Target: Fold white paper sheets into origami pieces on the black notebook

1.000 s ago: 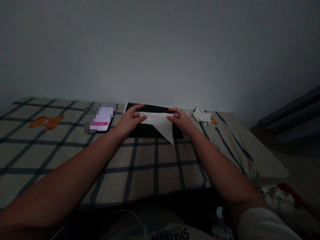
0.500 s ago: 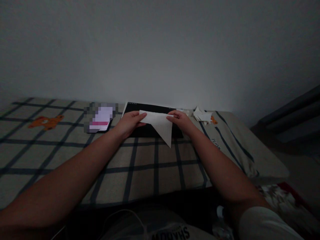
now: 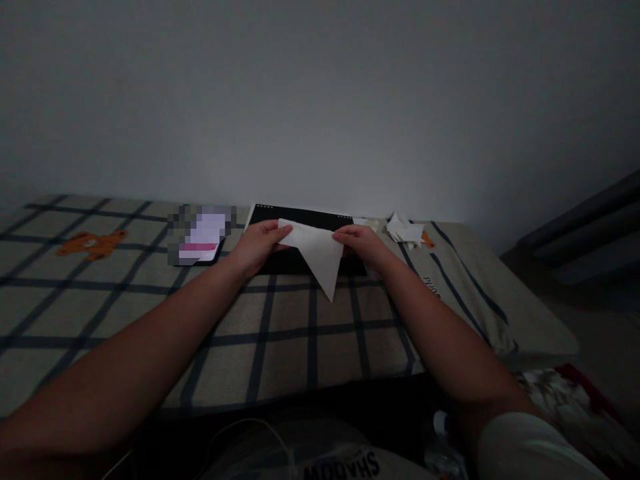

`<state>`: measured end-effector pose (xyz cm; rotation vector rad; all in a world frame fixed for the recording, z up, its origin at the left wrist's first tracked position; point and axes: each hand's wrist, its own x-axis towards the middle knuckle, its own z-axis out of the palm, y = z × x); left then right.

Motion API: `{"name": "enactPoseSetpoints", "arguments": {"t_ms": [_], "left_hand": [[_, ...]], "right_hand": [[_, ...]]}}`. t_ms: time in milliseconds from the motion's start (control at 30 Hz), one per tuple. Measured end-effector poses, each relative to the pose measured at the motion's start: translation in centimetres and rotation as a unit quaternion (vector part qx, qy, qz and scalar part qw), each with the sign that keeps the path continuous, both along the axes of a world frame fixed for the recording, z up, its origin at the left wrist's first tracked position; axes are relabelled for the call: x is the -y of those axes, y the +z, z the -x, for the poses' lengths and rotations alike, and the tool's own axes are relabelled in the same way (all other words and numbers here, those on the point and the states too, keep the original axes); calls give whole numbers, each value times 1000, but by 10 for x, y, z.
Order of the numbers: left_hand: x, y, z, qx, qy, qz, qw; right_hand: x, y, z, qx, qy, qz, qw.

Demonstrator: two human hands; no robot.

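A white paper (image 3: 318,252), folded into a triangle with its tip pointing toward me, is held just above a black pad (image 3: 300,217) on the checked bedcover (image 3: 280,333). My left hand (image 3: 257,243) pinches the paper's left corner. My right hand (image 3: 363,243) pinches its right corner. Both hands are lifted slightly off the pad.
A phone with a lit screen (image 3: 200,240) lies left of the pad. A small heap of white paper scraps (image 3: 404,231) sits right of it, near the wall. An orange bear print (image 3: 93,243) marks the cover at far left. The bed's edge drops off on the right.
The paper has been lifted and turned a little; its lower tip has swung left and downward. Both hands keep their hold on the corners.
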<state>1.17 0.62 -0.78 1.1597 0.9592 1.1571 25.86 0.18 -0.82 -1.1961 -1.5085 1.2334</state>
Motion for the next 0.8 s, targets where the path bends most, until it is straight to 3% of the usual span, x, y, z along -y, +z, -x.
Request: {"name": "enactPoseSetpoints", "arguments": {"t_ms": [267,533,800], "left_hand": [[3,4,0,-18,-35,4,999],[8,4,-6,-73,-109,-4,991],[14,7,-9,-90,-110,6,990]], "right_hand": [[4,6,1,10,68,54,996],[11,11,11,133,91,-14,987],[12,7,15,129,88,-25,987]]}}
